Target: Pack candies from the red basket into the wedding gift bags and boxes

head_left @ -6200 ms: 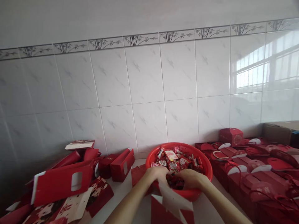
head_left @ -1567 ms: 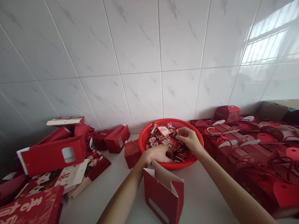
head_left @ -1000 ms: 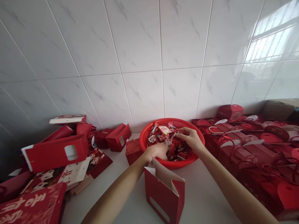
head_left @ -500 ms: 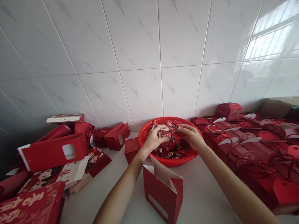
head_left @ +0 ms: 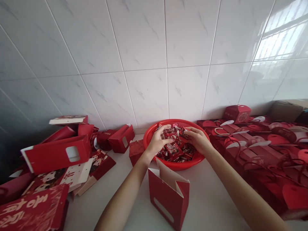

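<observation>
A red plastic basket [head_left: 179,166] holds many small red-wrapped candies [head_left: 173,150]. My left hand [head_left: 157,141] reaches over the basket's left side, thumb and fingers curved and apart, close to the candies. On the right side, my right hand [head_left: 197,138] has its thumb and fingertips together on a wrapped candy [head_left: 185,131], largely hidden by the fingers. A red paper gift box [head_left: 166,195] stands upright in front of the basket, between my forearms. Its top is open and a long pale cutout shows low on its front.
Folded and partly folded red boxes [head_left: 57,154] are heaped at the left. Another red box [head_left: 136,151] touches the basket's left side. Rows of red boxes with cord handles [head_left: 260,150] fill the right. A tiled wall [head_left: 146,93] rises behind the white tabletop [head_left: 101,195].
My left thumb and fingers have spread a little, and more of the candies beneath shows. My right hand stays pinched at nearly the same spot. The view has shifted slightly.
</observation>
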A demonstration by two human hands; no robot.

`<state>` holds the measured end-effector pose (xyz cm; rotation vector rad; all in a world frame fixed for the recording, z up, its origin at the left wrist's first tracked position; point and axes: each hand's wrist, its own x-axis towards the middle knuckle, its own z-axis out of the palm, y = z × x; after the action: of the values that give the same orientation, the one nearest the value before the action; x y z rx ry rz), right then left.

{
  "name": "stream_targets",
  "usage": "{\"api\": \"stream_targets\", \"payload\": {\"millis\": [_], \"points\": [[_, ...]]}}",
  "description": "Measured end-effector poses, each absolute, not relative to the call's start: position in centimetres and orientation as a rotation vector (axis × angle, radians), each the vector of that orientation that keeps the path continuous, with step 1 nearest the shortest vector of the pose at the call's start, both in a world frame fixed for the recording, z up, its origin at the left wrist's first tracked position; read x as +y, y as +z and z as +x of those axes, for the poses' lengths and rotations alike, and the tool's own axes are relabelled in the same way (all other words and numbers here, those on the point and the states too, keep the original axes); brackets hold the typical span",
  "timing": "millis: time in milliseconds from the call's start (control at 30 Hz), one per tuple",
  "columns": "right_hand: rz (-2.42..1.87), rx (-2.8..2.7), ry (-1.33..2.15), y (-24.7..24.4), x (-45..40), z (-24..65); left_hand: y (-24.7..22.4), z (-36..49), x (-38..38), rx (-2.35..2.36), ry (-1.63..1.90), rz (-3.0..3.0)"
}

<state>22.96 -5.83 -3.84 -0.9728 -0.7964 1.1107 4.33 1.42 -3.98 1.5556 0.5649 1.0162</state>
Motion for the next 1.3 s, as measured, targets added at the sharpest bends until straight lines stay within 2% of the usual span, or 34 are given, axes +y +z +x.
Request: {"api": "stream_targets", "payload": {"millis": [900,1300], "points": [[-0.975,-0.902,1.227,-2.5,-6.9,21.7,-3.2,4.5,0.7,0.556,1.021,1.525],[-0.936,-0.949,0.930,-0.6,-8.4,20.8,-2.1,1.7,1.7,0.653,0.826,1.840]]}}
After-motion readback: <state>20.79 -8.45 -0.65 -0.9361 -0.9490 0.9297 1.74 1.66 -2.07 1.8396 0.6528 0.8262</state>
